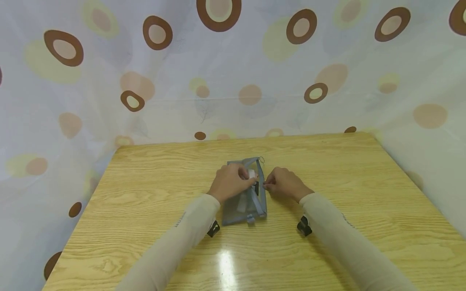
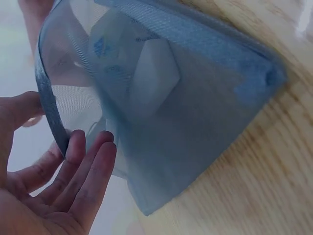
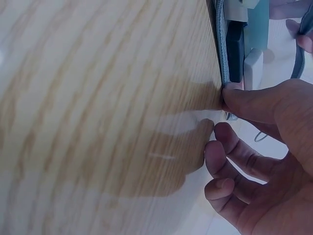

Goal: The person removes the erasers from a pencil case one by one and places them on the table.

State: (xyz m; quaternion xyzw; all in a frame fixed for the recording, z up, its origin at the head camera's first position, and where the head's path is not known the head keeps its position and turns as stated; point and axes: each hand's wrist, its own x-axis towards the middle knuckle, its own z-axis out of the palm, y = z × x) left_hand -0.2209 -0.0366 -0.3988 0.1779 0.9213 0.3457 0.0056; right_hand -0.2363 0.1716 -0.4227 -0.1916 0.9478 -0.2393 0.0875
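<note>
A blue-grey mesh zipper pouch (image 1: 233, 214) lies on the table with its mouth spread open toward the right. My left hand (image 1: 232, 182) pinches one edge of the mouth between thumb and fingers, lifting that side away from the other. At the opposite zipper edge, my right hand (image 1: 285, 184) pinches the rim with thumb and forefinger, its other fingers loosely curled. Inside the pouch, a white angular piece (image 2: 155, 78) shows through the mesh. The right wrist view also shows a black block (image 3: 236, 54) and a white rounded piece (image 3: 253, 68) within the mouth.
The pouch lies on a light wood-grain table (image 1: 153, 178). A small metal ring (image 1: 261, 160) hangs at the pouch's far corner. Behind the table rises a white curtain (image 1: 233, 117) with brown and yellow spots. A black wrist device (image 1: 304, 226) sits under the right sleeve.
</note>
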